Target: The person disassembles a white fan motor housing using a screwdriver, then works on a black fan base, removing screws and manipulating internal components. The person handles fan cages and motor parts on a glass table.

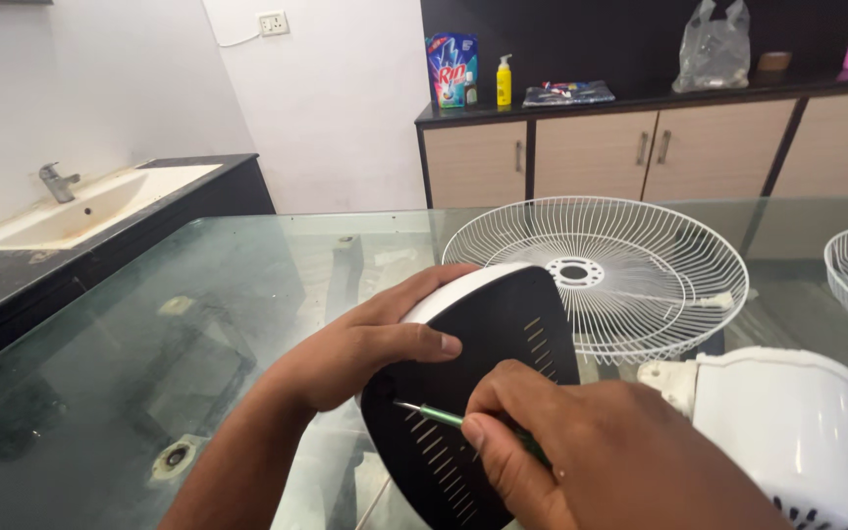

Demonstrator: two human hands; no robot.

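Clamped by the left hand (360, 348) at its upper rim, thumb across the slotted black underside, the white-edged fan base (473, 393) stands tilted above the glass table (149, 324), while right of that grip the right hand (581, 442) pinches a green-handled screwdriver (444, 417), tip on the slots, wire fan guard (601, 275) beyond.

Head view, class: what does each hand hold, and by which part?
The left hand grips the black vented fan base by its upper white edge. The right hand holds a green-handled screwdriver by its handle, tip against the base.
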